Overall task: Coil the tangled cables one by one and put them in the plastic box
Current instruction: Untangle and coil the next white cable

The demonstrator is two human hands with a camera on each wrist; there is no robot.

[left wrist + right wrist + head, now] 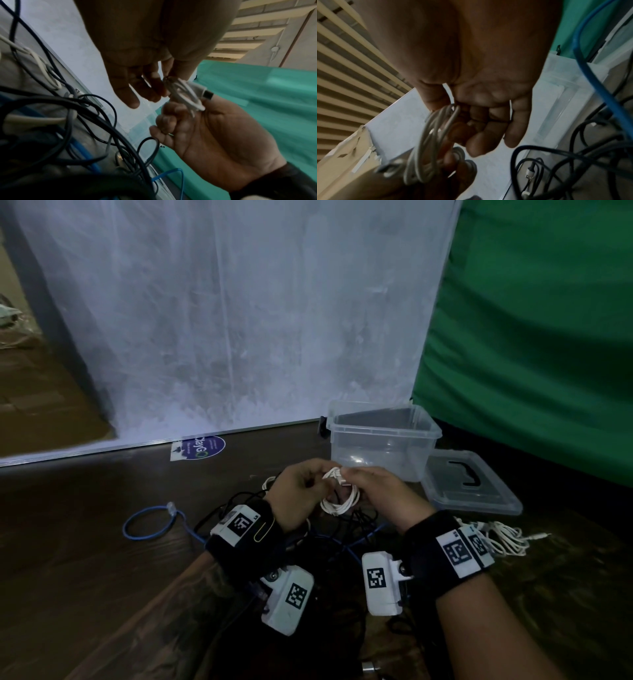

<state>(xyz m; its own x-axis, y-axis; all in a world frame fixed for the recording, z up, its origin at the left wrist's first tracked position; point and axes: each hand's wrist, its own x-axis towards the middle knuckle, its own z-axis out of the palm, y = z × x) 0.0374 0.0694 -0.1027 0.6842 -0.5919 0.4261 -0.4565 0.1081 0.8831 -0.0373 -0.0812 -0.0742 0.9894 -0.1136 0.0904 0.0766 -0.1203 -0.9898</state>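
- Head view: white cable [337, 494] wound into a small coil, held above the dark cable tangle [342, 529] on the desk. Left hand [299, 491] pinches the coil's top at its left; right hand [380, 494] pinches it at the right. Loop hangs down between both hands. Clear box [383, 440] stands open just beyond the hands, toward the far edge; lid [472, 484] lies to its right.
- Left wrist view: left fingers [154, 88] pinch the coil; right hand [214, 135] curls round it. USB plug [208, 94] points right.
- Right wrist view: coil [433, 135], blurred, runs top to bottom; right fingers [481, 121] curled at its upper end.
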